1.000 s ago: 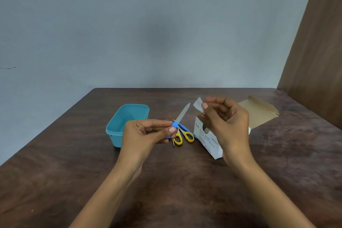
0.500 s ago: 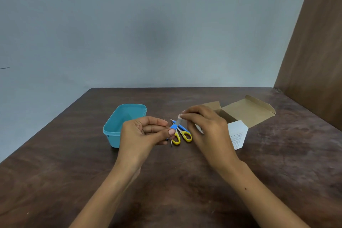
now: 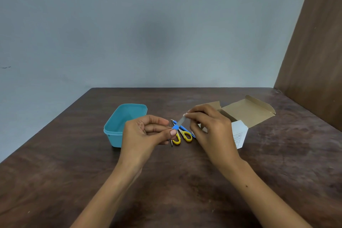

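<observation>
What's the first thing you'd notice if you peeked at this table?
Two hands meet in the middle above the table: the left hand holds a nail file by its blue end and the right hand pinches its tip. Just left of them sits a teal plastic tub, small yellow-handled scissors lie beneath the file, and an open cardboard box stands at the right.

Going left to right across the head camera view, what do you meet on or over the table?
teal container → left hand → nail file, pinched at its ends by both hands → right hand → open cardboard box
</observation>
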`<state>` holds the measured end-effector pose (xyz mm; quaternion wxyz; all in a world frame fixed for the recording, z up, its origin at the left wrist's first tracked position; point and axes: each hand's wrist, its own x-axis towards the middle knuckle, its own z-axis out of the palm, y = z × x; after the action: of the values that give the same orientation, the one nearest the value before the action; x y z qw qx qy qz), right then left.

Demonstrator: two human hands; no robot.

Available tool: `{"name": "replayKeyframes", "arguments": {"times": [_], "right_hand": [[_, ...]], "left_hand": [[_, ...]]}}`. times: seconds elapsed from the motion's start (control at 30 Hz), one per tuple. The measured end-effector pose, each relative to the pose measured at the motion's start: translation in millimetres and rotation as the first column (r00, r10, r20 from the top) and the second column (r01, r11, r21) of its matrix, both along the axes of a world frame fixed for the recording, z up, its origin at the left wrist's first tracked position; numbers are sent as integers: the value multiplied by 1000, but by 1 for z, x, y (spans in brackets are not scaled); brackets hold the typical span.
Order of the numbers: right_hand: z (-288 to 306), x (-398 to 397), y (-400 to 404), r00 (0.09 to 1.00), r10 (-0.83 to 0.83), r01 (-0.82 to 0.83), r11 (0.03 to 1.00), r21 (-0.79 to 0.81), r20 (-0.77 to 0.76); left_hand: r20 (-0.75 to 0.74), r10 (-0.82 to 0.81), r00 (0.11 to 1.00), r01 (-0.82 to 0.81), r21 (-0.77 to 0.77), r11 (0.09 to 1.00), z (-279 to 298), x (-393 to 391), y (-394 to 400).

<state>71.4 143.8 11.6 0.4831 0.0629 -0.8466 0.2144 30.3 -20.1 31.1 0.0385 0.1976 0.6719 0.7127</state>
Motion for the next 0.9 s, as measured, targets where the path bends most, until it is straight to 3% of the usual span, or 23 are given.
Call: {"name": "replayKeyframes", "arguments": {"times": [0.23, 0.33, 0.47, 0.57, 0.7, 0.9], "right_hand": [[-4, 3, -14, 983, 185, -185, 982, 37, -10], [-2, 2, -7, 993, 118, -117, 990, 73, -8], [-1, 0, 0, 1000, 2, -2, 1000, -8, -23], [-3, 2, -6, 998, 63, -64, 998, -12, -28], [-5, 4, -16, 987, 161, -161, 982, 103, 3], [-2, 0, -2, 1000, 21, -20, 999, 48, -17]], "left_hand": [[-14, 21, 1000, -21, 9, 1000, 1, -1, -3], [-17, 15, 1000, -15, 0, 1000, 0, 0, -2], [-14, -1, 1000, 1, -15, 1000, 0, 1, 0], [-21, 9, 1000, -10, -19, 1000, 0, 1, 0], [-13, 15, 1000, -15, 5, 1000, 1, 0, -2], [-28, 4, 1000, -5, -33, 999, 1, 0, 0]]}}
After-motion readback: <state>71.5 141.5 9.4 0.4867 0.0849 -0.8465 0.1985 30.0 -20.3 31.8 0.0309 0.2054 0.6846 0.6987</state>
